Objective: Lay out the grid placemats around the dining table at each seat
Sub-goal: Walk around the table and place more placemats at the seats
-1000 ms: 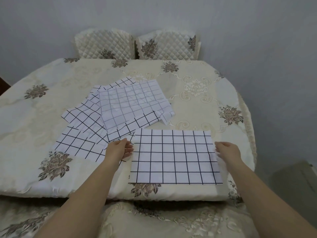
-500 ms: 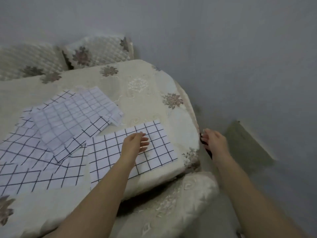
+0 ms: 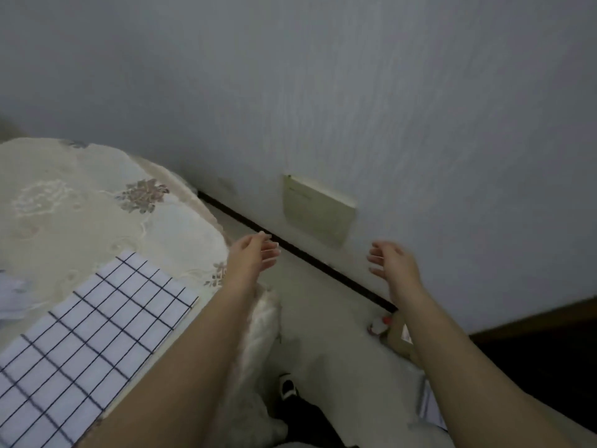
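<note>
**Both hands empty off the right table edge; one grid placemat flat at near edge**

Two bare hands are seen, both in the air past the right edge of the table. The left hand (image 3: 250,260) is held just beyond the table rim, fingers loosely curved and released, nothing grasped. The right hand (image 3: 392,266) is held further right, over the floor and well apart from the left, fingers likewise relaxed and empty.

One white rectangular placemat with a black grid (image 3: 97,334) is counted in full. It is laid flat on the round table covered in a cream floral tablecloth (image 3: 80,221), at the near edge, with its right corner close to the rim. The left forearm crosses its near corner. A pale crumpled bit of a second sheet (image 3: 13,295) is cut off at the left border; what it is cannot be told for sure.

A cream padded chair cover (image 3: 261,331) is pressed against the table rim under the left forearm. One beige rectangular wall plate (image 3: 315,211) is fixed low on the grey wall (image 3: 323,92), above one black skirting strip (image 3: 323,270). A band of pale floor (image 3: 323,334) lies open between table and wall. One black shoe (image 3: 287,386) is seen on it, and one small red-and-white item (image 3: 379,324), too blurred to name, lies near the wall.
</note>
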{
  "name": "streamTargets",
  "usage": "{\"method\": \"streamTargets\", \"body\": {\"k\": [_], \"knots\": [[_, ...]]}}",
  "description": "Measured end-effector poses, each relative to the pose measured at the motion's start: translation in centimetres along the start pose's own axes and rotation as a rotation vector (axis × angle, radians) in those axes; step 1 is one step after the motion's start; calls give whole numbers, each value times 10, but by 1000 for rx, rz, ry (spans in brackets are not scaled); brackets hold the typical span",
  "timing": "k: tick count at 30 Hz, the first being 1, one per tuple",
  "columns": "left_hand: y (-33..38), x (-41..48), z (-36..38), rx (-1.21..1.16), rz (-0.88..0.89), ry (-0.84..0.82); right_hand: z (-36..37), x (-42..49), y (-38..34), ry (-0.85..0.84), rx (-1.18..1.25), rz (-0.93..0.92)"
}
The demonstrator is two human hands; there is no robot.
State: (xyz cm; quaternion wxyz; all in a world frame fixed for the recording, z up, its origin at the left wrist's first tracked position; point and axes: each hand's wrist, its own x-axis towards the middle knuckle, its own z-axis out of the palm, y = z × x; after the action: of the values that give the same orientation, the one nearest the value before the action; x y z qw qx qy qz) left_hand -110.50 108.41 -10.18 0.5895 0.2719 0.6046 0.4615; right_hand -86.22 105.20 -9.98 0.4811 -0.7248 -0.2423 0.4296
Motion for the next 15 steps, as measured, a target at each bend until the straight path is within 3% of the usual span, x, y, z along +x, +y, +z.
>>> {"method": "streamTargets", "body": {"k": [5,15], "knots": [[3,-4,31,33,21,-90,-26,6,8,49,50,21],[10,34,58,66,30,-51,-11,64,-11,-29,29,16]]}}
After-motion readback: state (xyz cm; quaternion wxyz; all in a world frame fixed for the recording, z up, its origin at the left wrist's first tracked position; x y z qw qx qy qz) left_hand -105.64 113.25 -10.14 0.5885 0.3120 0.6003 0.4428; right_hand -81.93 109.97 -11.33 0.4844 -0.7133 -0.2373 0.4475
